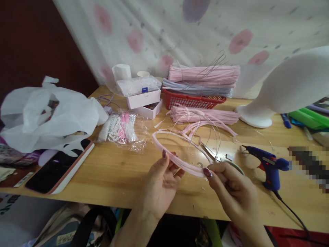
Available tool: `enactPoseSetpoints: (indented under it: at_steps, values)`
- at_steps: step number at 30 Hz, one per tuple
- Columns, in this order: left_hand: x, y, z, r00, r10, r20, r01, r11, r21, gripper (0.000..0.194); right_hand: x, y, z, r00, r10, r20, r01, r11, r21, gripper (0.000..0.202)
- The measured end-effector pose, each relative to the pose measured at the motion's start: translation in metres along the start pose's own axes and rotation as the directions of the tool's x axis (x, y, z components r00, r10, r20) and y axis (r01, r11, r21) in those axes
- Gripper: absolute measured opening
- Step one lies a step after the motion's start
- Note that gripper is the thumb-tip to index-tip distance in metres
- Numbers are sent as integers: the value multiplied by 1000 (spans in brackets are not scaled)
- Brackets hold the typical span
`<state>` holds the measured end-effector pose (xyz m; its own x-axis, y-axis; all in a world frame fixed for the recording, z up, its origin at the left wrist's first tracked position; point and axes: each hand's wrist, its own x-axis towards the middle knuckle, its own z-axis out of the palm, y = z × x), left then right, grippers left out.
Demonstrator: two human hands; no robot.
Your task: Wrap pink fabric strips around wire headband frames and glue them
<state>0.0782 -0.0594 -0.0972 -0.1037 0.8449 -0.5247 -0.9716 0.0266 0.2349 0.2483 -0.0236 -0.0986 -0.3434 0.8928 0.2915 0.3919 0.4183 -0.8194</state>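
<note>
A curved pink band [190, 166], looped like a headband, is held above the wooden table. My left hand [164, 178] is closed on its near side, thumb on top and fingers beneath. Thumb and fingers of my right hand [226, 181] pinch the band's right end. Thin bare wires arch up behind it. Scissors [211, 153] lie beyond my right hand, partly hidden by it. To the right, a blue glue gun [269, 164] with a small red light rests on the table.
Pink strips [205, 115] lie before a red basket [195, 99] stacked with pink and blue strips. A white foam head stand [280, 89] is at the right. At left are bagged beads [120, 127], a phone [61, 168] and white plastic [51, 113]. Boxes [144, 99] stand behind.
</note>
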Motion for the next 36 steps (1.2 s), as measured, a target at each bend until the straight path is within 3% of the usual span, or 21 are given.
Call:
enactPoseSetpoints:
  at_steps: [6, 15, 22, 30, 36]
  values:
    - [2, 1, 1, 996, -42, -75, 38, 998, -54, 45, 2, 5, -2, 997, -76, 17, 76, 997, -7, 16]
    - [9, 2, -6, 991, 3, -132, -6, 1000, -29, 49, 10, 7, -3, 969, 42, 244, -64, 995, 82, 26]
    - [7, 1, 1, 977, 14, -213, -34, 995, -89, 48, -8, 7, -4, 972, 97, 216, -130, 981, 142, 32]
    - [2, 1, 9, 987, -37, -158, 24, 996, -83, 49, -11, 6, -5, 935, 173, 310, -246, 946, 212, 29]
    - [8, -1, 1, 979, 97, -177, -102, 995, -18, 43, -15, 6, 7, 946, 144, 289, -200, 964, 175, 29]
